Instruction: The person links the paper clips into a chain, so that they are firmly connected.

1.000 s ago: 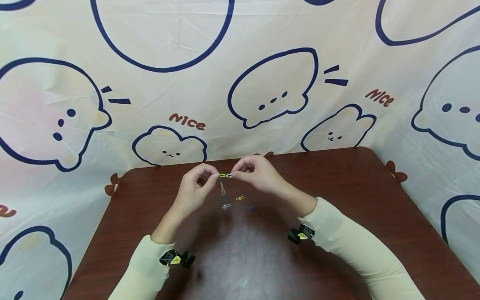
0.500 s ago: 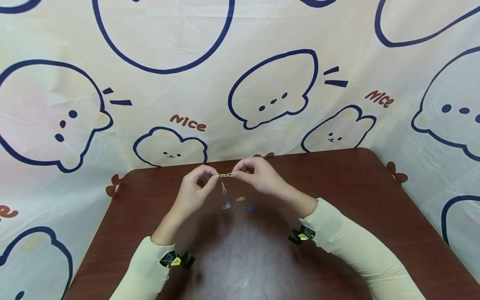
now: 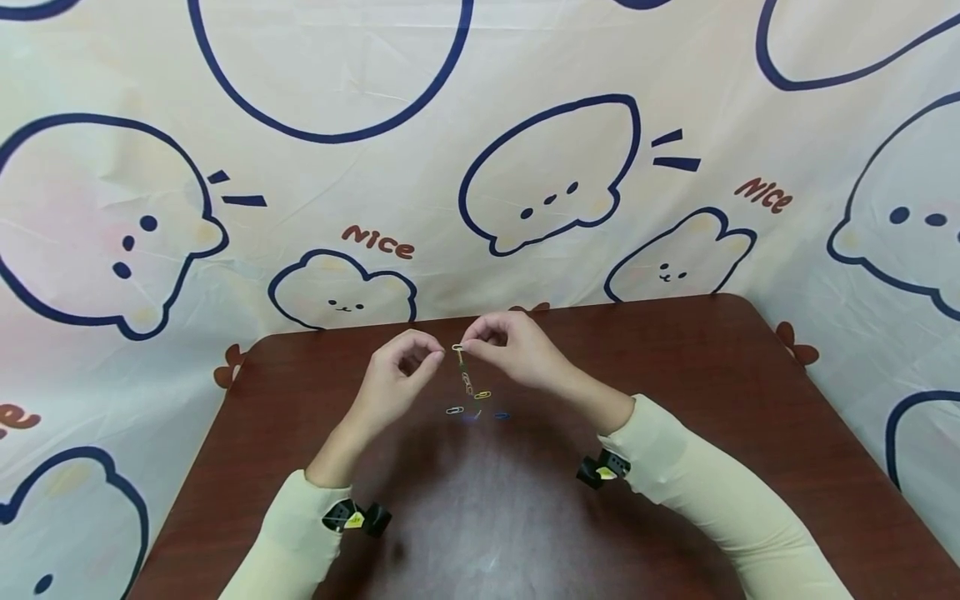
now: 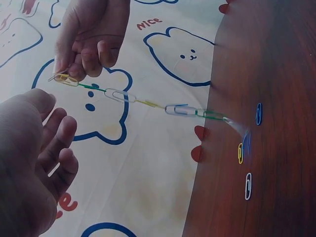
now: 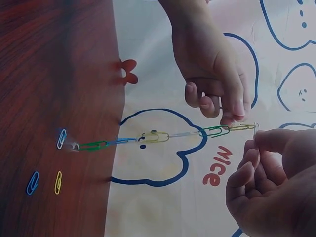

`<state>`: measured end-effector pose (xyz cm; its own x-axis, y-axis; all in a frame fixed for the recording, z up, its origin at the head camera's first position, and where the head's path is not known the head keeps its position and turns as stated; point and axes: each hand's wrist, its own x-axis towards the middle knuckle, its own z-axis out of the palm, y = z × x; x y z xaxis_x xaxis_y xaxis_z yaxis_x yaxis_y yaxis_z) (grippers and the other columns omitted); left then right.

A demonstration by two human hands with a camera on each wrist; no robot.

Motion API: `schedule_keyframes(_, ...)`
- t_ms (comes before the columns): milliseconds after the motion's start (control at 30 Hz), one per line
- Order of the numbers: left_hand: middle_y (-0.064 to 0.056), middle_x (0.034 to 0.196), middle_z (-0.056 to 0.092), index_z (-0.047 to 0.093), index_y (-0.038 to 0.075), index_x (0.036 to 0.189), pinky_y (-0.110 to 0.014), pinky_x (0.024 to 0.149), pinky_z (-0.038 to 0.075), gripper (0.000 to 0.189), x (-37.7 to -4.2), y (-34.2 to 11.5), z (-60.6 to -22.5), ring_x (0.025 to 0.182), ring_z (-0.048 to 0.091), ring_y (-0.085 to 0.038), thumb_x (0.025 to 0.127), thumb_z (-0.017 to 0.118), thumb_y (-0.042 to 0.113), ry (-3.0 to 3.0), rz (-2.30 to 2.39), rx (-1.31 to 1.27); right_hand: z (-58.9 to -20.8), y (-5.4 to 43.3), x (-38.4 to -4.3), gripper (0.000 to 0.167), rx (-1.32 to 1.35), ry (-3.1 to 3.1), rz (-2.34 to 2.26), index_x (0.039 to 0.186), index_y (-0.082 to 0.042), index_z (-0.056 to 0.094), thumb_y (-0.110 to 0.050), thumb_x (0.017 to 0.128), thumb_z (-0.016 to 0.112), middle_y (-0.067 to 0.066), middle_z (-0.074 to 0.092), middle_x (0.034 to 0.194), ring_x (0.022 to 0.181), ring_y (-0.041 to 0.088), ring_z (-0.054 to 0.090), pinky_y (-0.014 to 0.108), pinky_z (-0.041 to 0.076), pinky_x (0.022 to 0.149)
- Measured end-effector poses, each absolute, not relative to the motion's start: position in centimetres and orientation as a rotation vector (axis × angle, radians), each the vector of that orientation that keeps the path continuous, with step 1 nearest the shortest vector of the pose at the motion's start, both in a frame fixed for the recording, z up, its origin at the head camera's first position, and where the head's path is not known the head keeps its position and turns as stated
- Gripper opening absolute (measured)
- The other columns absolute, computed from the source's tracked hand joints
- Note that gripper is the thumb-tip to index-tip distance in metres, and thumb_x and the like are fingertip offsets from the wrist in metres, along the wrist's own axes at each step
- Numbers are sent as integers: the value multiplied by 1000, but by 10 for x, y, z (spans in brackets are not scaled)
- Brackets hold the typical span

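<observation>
A chain of linked paper clips (image 5: 216,130) in green, yellow, blue and white hangs from my right hand (image 3: 517,348). The right thumb and index finger pinch the white clip (image 5: 256,129) at its top. The lower end of the chain (image 3: 466,382) hangs down by the loose clips and is blurred. Beside the chain's upper end, my left hand (image 3: 396,379) holds nothing, its fingers loosely bent and the thumb apart from them in the left wrist view. On the table lie a white paper clip (image 4: 248,186), a yellow paper clip (image 4: 240,153) and a blue paper clip (image 4: 258,114).
Both hands are above the far part of a dark brown wooden table (image 3: 495,517). Behind it hangs a cream cloth (image 3: 420,183) printed with blue cartoon outlines. Each sleeve cuff carries a small black camera, such as the left camera (image 3: 375,519).
The left fingers have let go of the chain, which previously hung from them with its top clip stretched between both hands. It now swings from the right hand, farther right.
</observation>
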<state>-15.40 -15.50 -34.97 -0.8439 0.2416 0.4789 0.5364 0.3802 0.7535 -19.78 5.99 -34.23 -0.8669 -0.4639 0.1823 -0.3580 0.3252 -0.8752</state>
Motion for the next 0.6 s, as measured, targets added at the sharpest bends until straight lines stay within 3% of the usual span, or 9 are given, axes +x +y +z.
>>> schedule_keyframes(367, -14, 84, 66, 67, -4, 100, -31, 61, 47, 6, -158, -148, -344, 68, 54, -22, 95, 68, -3, -2375, -1508, -658, -342, 58, -197, 7, -790, 2509, -1613, 95, -11, 76, -17, 96, 73, 0, 69, 86, 77, 23, 56, 31, 50, 68)
schedule_keyframes(600, -13, 82, 64, 65, -8, 97, -29, 60, 46, 5, -157, -147, -343, 68, 54, -18, 94, 67, -5, -2331, -1531, -698, -343, 52, -195, 6, -816, 2493, -1648, 96, -11, 76, -17, 95, 74, 0, 69, 86, 76, 22, 57, 31, 50, 68)
